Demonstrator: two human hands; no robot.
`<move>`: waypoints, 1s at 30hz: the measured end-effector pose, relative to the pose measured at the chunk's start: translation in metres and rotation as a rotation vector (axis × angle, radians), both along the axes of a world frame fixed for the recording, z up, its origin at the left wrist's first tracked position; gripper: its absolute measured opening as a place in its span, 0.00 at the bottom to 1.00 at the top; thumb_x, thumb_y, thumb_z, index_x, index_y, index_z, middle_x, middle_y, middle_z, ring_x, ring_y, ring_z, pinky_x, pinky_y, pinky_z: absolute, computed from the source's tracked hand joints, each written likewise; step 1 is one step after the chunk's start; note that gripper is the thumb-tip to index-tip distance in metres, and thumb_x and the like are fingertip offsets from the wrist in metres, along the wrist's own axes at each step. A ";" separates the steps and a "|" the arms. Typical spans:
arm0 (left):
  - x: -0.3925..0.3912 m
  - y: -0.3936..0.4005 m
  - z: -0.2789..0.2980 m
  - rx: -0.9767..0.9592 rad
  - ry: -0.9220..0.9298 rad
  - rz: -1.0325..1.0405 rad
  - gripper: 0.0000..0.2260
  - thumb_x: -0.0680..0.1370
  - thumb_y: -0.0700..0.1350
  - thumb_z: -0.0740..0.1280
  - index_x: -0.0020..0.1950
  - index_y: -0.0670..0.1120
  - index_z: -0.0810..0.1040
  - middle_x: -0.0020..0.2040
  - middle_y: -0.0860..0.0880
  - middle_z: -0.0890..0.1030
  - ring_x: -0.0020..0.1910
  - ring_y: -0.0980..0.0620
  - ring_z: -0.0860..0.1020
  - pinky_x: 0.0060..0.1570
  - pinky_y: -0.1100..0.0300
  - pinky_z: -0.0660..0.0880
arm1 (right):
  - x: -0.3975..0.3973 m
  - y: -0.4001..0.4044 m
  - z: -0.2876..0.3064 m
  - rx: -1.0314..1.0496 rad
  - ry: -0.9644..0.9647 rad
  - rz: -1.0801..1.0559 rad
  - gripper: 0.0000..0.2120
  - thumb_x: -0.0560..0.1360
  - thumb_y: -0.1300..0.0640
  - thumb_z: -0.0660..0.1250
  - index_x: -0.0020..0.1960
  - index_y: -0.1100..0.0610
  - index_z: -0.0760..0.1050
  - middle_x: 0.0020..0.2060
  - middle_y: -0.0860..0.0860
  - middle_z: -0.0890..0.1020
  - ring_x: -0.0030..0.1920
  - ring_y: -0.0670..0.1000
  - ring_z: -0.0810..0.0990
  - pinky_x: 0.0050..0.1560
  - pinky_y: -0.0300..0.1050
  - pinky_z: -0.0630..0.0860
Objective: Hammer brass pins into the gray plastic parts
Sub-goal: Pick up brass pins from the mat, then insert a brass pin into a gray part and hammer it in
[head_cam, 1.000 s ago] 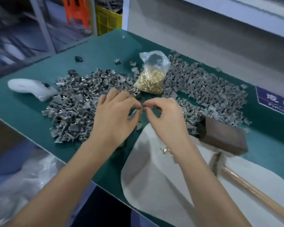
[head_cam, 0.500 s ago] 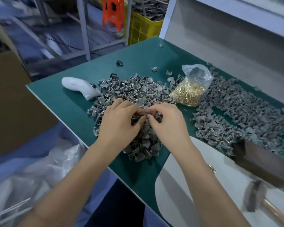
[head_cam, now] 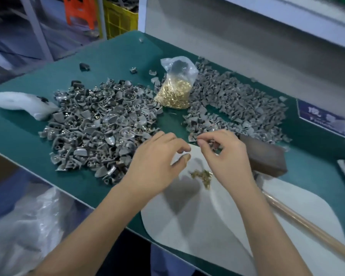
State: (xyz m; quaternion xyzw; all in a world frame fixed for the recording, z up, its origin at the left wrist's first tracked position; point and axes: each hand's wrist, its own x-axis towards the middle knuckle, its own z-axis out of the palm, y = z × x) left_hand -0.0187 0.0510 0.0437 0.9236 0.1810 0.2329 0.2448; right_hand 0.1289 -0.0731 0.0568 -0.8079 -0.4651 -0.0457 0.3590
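Right hand (head_cam: 225, 154): fingers curled, pinching a small gray part; a pin in it cannot be told.
Left hand (head_cam: 157, 162): fingers loosely curled, holding nothing visible.
Loose brass pins (head_cam: 202, 176): on the white mat (head_cam: 217, 226), at 6 o'clock just below the right hand, nearer it than the left.
Gray parts (head_cam: 100, 126): heaped at 10 o'clock.
Hammer handle (head_cam: 307, 226): at 4 o'clock, long axis running toward 5 o'clock.
Dark block (head_cam: 265, 156): just beside the right hand at 3 o'clock.
Room: bare mat toward 6 o'clock.

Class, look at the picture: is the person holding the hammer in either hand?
No: the hammer lies on the table beside the right hand, and the left hand is clear of it too.
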 end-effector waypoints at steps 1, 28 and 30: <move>0.003 -0.008 -0.004 -0.023 0.011 -0.030 0.08 0.79 0.50 0.69 0.57 0.55 0.82 0.51 0.58 0.79 0.53 0.56 0.73 0.48 0.60 0.69 | 0.004 -0.016 -0.002 -0.008 0.011 -0.025 0.05 0.77 0.60 0.73 0.50 0.52 0.85 0.45 0.43 0.84 0.49 0.45 0.78 0.53 0.42 0.75; 0.002 -0.043 -0.034 -0.170 0.015 0.034 0.07 0.77 0.38 0.70 0.53 0.47 0.83 0.51 0.51 0.78 0.56 0.51 0.72 0.55 0.78 0.61 | -0.007 -0.090 -0.034 -0.054 -0.010 0.004 0.03 0.77 0.60 0.73 0.47 0.54 0.85 0.40 0.46 0.82 0.42 0.45 0.76 0.47 0.39 0.69; 0.002 -0.042 -0.033 -0.186 0.012 0.029 0.05 0.78 0.39 0.71 0.51 0.47 0.85 0.48 0.51 0.78 0.52 0.52 0.73 0.52 0.77 0.64 | -0.007 -0.090 -0.034 -0.060 0.005 -0.003 0.03 0.77 0.60 0.73 0.47 0.53 0.85 0.40 0.46 0.82 0.43 0.45 0.76 0.47 0.36 0.68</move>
